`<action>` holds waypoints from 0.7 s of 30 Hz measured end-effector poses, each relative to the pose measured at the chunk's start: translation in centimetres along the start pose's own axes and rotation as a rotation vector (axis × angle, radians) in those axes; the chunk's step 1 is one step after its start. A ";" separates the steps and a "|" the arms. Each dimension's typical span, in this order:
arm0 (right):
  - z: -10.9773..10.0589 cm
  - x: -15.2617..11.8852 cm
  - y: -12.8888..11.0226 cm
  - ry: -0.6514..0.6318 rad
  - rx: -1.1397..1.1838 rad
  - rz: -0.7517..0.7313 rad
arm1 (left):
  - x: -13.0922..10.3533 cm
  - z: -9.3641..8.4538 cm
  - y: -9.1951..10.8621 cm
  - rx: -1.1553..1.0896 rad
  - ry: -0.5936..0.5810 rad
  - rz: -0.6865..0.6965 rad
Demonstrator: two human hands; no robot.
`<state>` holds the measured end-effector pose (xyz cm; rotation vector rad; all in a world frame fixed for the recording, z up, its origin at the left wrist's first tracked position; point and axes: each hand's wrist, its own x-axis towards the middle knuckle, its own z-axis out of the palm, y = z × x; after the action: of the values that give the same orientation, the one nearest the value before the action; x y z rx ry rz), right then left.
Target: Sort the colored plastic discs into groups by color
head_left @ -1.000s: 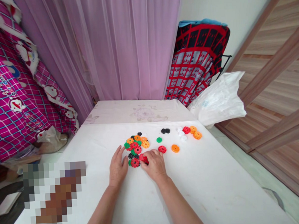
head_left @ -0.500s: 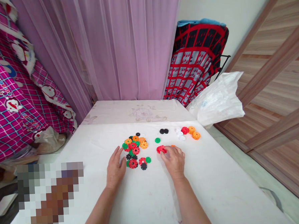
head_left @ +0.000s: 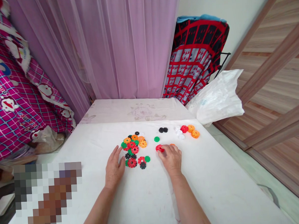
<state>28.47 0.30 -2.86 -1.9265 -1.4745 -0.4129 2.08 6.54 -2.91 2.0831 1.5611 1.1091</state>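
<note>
My left hand (head_left: 114,166) rests on the white cloth with its fingers apart and nothing in them. Just right of it lies a mixed pile of notched plastic discs (head_left: 134,149) in red, green, orange and black. My right hand (head_left: 172,158) has its thumb and fingers on a red notched disc (head_left: 159,147), whose right part they cover. An orange disc (head_left: 172,145) shows partly behind the knuckles. Above the red disc lies a single green disc (head_left: 157,139).
Farther back on the table are black discs (head_left: 163,130), white discs (head_left: 180,133), another red disc (head_left: 184,129) and orange discs (head_left: 195,134). A white plastic bag (head_left: 216,96) leans at the table's right edge. Purple curtains (head_left: 126,46) hang behind.
My right hand has shifted very slightly left over the red disc. My left hand and the pile look the same; the view has moved a little.
</note>
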 end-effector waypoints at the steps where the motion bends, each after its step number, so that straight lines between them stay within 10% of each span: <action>1: 0.0 0.0 0.0 -0.001 -0.001 0.000 | 0.0 0.0 0.0 -0.003 -0.001 0.000; 10: -0.8 0.0 -1.6 0.075 0.107 -0.082 | 0.1 0.3 -0.5 -0.037 0.016 0.004; 21: -0.6 -1.8 -8.6 -0.204 0.177 -0.201 | 0.2 0.4 -0.3 -0.038 0.014 0.005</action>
<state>19.94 -0.19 -0.81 -1.7284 -1.7824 -0.1694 2.21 6.90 -3.25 2.0598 1.5298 1.1489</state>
